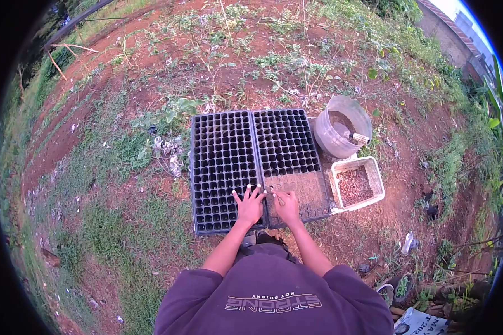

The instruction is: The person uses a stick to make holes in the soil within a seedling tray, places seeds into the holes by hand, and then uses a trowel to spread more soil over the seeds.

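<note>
Trays lie side by side in front of us, the left tray [221, 145] with open dark cells and the right tray [288, 142] with brown soil [302, 187] over much of its nearer part. We spread our left hand [250, 207] wide, palm down, over the nearer right side of the left tray, fingers apart and gripping nothing. We bend the fingers of our right hand [286, 206] partly inward at the soil, near the seam between the trays; we cannot tell whether they pinch anything. To our right, beside the right tray, we see a round bucket [332, 145] holding soil and, nearer us, a pale square tub [376, 191] of small reddish-brown pieces [354, 185].
</note>
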### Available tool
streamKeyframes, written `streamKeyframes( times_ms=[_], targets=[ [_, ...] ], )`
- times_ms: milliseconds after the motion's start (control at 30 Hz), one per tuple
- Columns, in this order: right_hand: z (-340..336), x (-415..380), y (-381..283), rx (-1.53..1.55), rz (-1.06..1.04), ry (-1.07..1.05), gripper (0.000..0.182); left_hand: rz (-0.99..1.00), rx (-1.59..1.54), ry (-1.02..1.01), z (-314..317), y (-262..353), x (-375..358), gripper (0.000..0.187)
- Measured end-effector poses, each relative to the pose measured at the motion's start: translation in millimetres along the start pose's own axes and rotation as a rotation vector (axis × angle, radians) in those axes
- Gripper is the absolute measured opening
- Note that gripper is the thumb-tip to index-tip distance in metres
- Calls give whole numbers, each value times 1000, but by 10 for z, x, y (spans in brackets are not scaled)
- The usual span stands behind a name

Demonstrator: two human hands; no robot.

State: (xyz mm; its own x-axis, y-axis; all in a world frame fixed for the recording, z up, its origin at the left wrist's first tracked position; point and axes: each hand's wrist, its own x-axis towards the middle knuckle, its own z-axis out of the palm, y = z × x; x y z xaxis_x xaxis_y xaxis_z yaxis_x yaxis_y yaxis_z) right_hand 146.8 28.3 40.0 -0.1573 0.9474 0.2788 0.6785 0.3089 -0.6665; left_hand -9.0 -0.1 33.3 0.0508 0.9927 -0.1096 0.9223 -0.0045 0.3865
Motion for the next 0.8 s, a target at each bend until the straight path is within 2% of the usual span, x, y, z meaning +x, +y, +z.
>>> streamKeyframes(
  times_ms=[800],
  targets=[
    [-66,-16,-43,-43,-16,-32,19,-8,2,-50,-47,17,7,44]
  ],
)
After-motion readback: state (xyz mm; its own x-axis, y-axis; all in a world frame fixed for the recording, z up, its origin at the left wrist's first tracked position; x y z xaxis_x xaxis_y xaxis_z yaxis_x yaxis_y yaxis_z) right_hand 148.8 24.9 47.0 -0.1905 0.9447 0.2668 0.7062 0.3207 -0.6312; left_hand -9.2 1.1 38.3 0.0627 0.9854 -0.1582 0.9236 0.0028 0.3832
